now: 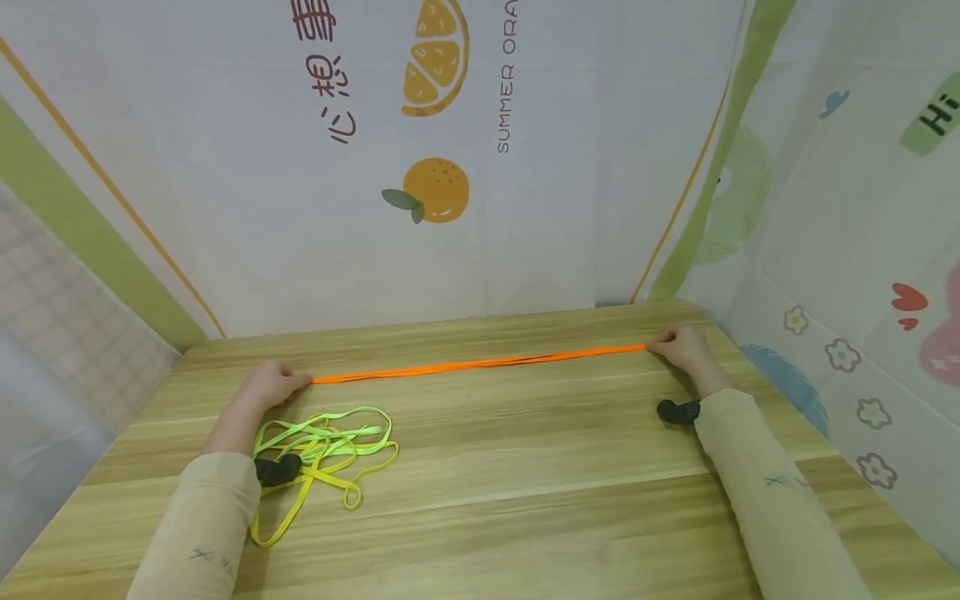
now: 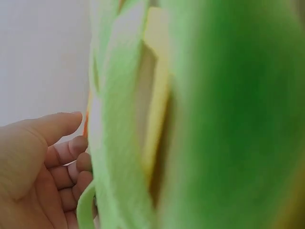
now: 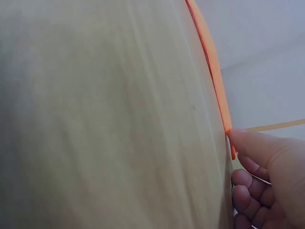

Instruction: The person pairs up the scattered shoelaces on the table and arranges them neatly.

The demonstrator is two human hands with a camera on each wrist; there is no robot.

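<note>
An orange shoelace (image 1: 450,367), laid in doubled strands, stretches nearly straight across the far part of the table. At its left end, my left hand (image 1: 272,385) has thumb and fingertips on the lace; only a sliver of orange shows beside these fingertips in the left wrist view. The right hand (image 1: 681,348) pinches the other end between thumb and forefinger, and a short orange tip (image 3: 233,153) sticks out past the thumb. Under and beside my left wrist lies a loose tangle of a green shoelace (image 2: 124,124) and a yellow shoelace (image 1: 330,478).
The wooden table (image 1: 525,483) ends at a hanging printed cloth (image 1: 525,250) along the back. Another printed cloth (image 1: 817,250) hangs on the right. A black wrist device (image 1: 277,471) sits over the tangle, and a second black device (image 1: 678,412) is on the right wrist.
</note>
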